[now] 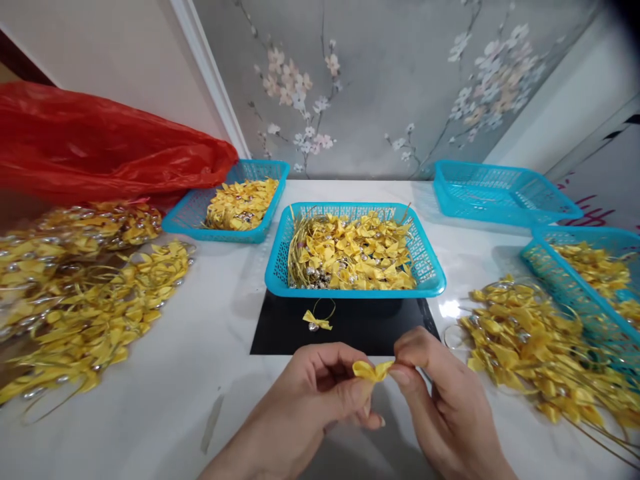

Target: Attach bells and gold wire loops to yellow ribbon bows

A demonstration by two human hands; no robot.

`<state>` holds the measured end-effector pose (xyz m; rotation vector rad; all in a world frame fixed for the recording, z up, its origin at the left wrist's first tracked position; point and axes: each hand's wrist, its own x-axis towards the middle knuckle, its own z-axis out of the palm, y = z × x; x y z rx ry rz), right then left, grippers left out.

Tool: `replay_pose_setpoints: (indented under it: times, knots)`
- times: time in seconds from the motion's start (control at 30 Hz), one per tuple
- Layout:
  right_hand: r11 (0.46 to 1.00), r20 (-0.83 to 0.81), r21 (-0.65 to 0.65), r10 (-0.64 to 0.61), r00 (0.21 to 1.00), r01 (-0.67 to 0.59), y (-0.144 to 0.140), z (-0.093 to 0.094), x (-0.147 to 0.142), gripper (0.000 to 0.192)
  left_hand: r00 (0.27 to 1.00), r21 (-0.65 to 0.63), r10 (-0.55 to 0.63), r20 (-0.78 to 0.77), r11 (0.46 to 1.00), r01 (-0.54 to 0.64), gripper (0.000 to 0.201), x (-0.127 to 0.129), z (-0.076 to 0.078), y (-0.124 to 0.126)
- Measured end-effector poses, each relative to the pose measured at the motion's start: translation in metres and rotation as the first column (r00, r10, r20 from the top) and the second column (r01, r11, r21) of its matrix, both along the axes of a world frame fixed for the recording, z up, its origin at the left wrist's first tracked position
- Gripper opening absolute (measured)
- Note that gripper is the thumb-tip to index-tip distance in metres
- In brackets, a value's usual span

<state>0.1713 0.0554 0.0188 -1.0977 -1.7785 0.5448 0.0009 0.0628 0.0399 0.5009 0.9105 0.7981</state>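
**A:** What is being held?

**B:** A small yellow bow (373,370) is pinched between both hands, low in the middle, just in front of the black mat (280,330). The left hand (310,400) is curled, with the thumb and first finger closed on one wing. The right hand (440,393) is closed on the other wing in the same way.

**A:** How can it be done well?

**B:** The bow should be held softly at the tips, so the wings are not squashed. Both sides should be pulled evenly, so the middle stays flat.

**A:** What is close by?

**B:** One finished bow with a loop and a bead (317,321) is lying on the mat. Behind it, a blue basket (430,277) is filled with bows. Loose bows are piled on the white table (210,373) at each side, so the hands should be kept over the bare spot.
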Motion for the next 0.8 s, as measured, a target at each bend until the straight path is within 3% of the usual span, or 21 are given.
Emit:
replay_pose_setpoints:
  times: [0.2,0.43,0.57,0.6,0.73,0.8]
  knots:
    - [1.000,-0.012,0.012,-0.006,1.000,0.006,0.001,-0.003,-0.001,0.017,0.999,-0.077,0.006,0.043,0.997,-0.003,0.026,0.000,-0.001,-0.001]
    - [0.998,-0.020,-0.058,-0.041,0.999,0.040,0.002,-0.002,0.002,0.016,0.999,-0.095,0.022,0.045,0.995,-0.017,0.027,-0.002,0.004,-0.003]
    - [0.975,-0.044,-0.190,0.111,0.993,-0.117,0.004,-0.002,0.007,0.011,0.995,0.018,0.044,-0.089,0.999,-0.043,0.021,-0.003,0.008,0.002]
    - [0.965,-0.076,-0.228,0.118,0.990,-0.133,0.004,-0.002,0.008,0.007,0.990,0.058,0.041,-0.138,0.998,-0.033,0.019,-0.004,0.008,0.003]
    - [0.926,-0.218,-0.359,0.040,0.975,-0.118,0.005,0.002,0.008,0.022,0.961,0.174,0.025,-0.277,0.985,0.024,0.015,-0.006,0.011,0.005]
    - [0.914,-0.235,-0.377,0.064,0.970,-0.151,0.006,0.006,0.005,0.013,0.950,0.209,-0.004,-0.312,0.975,0.073,0.014,-0.008,0.011,0.004]
